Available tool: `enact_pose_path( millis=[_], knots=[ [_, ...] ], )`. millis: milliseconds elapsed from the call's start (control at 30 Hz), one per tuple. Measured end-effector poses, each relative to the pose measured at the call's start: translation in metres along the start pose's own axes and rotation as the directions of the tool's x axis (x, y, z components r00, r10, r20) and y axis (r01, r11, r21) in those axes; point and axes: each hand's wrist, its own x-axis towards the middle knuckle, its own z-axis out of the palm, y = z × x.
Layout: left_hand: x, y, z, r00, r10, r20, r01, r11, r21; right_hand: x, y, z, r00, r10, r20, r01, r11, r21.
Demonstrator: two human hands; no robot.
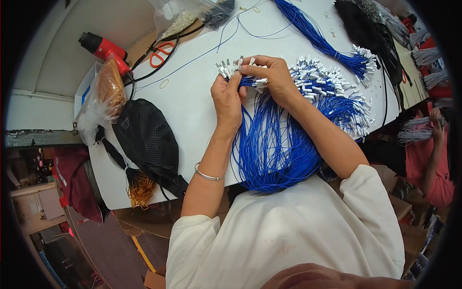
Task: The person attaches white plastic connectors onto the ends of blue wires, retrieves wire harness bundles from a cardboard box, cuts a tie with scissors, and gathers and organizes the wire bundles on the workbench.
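Between my two hands is a bunch of blue wires (247,81) with white sleeves and bare metal terminals at the ends. My left hand (227,98) is closed around this bunch, its thumb pressed against the terminal ends. The fingers of my right hand (275,76) pinch at the same bunch from the other side, by the white sleeves. Below my hands a mass of loose blue wires (284,159) hangs toward the table's front edge. To the right of my right hand lies a large pile of white-sleeved wire ends (320,79).
A tied blue wire bundle (317,36) lies at the back of the white table (199,72). On the left are a red heat gun (108,49), orange-handled scissors (162,54), bagged brown wires (111,86) and a black mesh bag (147,132). A co-worker (428,159) holds grey wires at right.
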Motion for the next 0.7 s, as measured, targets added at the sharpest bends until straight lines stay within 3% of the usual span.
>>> enact_pose_path(
  millis=[200,400,700],
  knots=[
    [-0.0004,-0.0027,-0.0017,0.997,0.053,0.048,-0.056,0.995,0.081,0.0005,-0.001,0.0009,0.999,-0.037,0.018,0.037,0.999,-0.014],
    [-0.0033,-0.0038,0.0005,0.999,0.037,0.025,-0.038,0.999,0.008,0.0007,0.0004,0.0039,0.999,-0.024,-0.029,0.024,1.0,0.0],
    [-0.004,-0.0083,0.0017,0.993,0.111,0.031,-0.112,0.993,0.041,-0.0035,-0.0006,0.0069,0.994,0.053,-0.1,-0.034,0.983,0.18]
  ],
)
